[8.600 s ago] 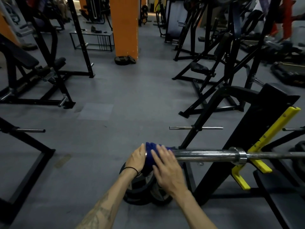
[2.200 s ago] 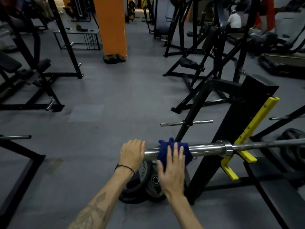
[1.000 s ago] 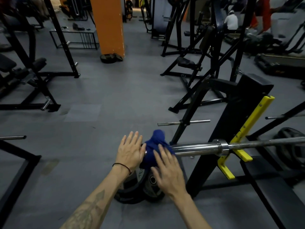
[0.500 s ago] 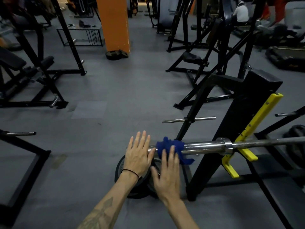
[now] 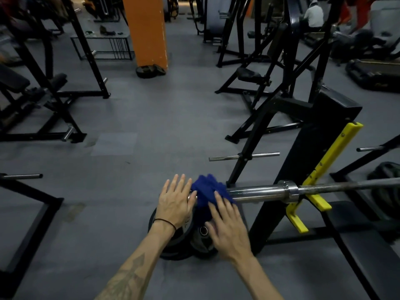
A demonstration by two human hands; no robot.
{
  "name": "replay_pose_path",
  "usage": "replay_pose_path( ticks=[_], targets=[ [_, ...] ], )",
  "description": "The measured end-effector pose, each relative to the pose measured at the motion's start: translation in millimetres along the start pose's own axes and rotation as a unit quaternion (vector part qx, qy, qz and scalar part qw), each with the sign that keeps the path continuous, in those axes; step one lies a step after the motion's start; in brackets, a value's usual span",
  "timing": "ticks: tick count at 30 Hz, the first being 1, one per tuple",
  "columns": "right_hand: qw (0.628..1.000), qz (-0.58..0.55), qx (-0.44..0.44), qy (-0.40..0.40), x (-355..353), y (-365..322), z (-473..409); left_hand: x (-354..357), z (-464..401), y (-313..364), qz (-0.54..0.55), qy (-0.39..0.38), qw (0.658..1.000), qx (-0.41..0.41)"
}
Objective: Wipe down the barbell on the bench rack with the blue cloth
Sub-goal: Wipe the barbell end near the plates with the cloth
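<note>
The steel barbell (image 5: 259, 192) lies level on the yellow hooks (image 5: 313, 198) of the black bench rack (image 5: 303, 161). Its left sleeve sticks out toward me. The blue cloth (image 5: 207, 189) is draped over the sleeve close to its end. My right hand (image 5: 227, 226) presses on the cloth with straight fingers, palm down. My left hand (image 5: 176, 202) lies flat against the sleeve's very tip, fingers spread. The sleeve's end cap shows between the two hands.
Black weight plates (image 5: 186, 234) lie on the grey floor under my hands. A plate peg (image 5: 244, 156) juts from the rack's frame behind the sleeve. The bench pad (image 5: 372, 256) is at the lower right. Other machines and an orange pillar (image 5: 147, 31) stand further back.
My right hand has slid the cloth back left toward the sleeve's end after a stroke to the right. My left hand stays at the tip with fingers spread.
</note>
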State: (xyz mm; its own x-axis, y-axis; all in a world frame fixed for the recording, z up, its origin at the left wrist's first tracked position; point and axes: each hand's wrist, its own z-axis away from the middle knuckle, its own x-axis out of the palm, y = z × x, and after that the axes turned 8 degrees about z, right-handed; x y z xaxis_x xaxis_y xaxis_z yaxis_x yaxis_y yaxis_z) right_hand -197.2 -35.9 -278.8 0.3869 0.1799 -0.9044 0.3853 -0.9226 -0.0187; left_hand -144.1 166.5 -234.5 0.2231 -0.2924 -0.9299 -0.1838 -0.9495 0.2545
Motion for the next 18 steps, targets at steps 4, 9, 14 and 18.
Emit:
replay_pose_path(
  ticks=[4,9,14,18],
  targets=[
    [0.978,-0.063,0.2,0.02,-13,10,-5,-5,-14,0,0.003,-0.022,0.999,-0.036],
    [0.999,-0.037,-0.016,-0.013,-3,-27,-7,-3,-7,7,0.007,-0.011,0.999,-0.041],
    [0.99,-0.033,0.138,0.015,-4,14,5,1,9,8,0.01,0.023,0.999,-0.025],
    [0.99,-0.088,0.112,0.009,0,-29,3,6,16,14,0.007,0.052,0.999,-0.015]
  ],
)
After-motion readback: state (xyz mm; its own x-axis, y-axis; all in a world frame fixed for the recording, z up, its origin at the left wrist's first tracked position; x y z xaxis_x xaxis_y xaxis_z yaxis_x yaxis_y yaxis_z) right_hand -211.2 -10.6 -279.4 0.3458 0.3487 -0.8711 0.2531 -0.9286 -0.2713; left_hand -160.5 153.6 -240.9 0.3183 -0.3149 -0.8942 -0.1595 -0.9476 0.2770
